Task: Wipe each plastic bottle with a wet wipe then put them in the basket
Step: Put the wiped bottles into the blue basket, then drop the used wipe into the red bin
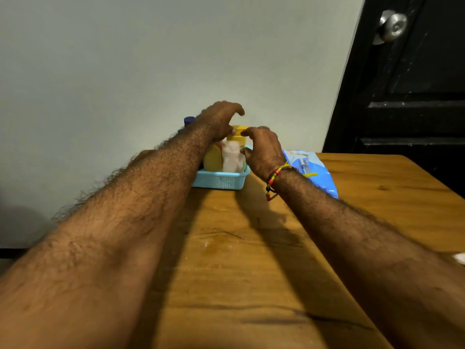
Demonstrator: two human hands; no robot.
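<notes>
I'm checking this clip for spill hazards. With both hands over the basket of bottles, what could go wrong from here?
1. The blue basket sits close to the table's far edge by the wall; a push from the left hand or right hand might slide it off.
2. The yellow bottle and white bottle stand tall above the low rim, tightly packed, so a nudge could tip one out.
3. The right forearm lies over the blue wipes pack and may drag it.

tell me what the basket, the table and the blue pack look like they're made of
Basket: light blue moulded plastic, judging by its fine mesh wall.
Table: wood with a satin varnish; grain streaks and dark knots show.
Blue pack: probably soft plastic film, glossy and crinkled.
</notes>
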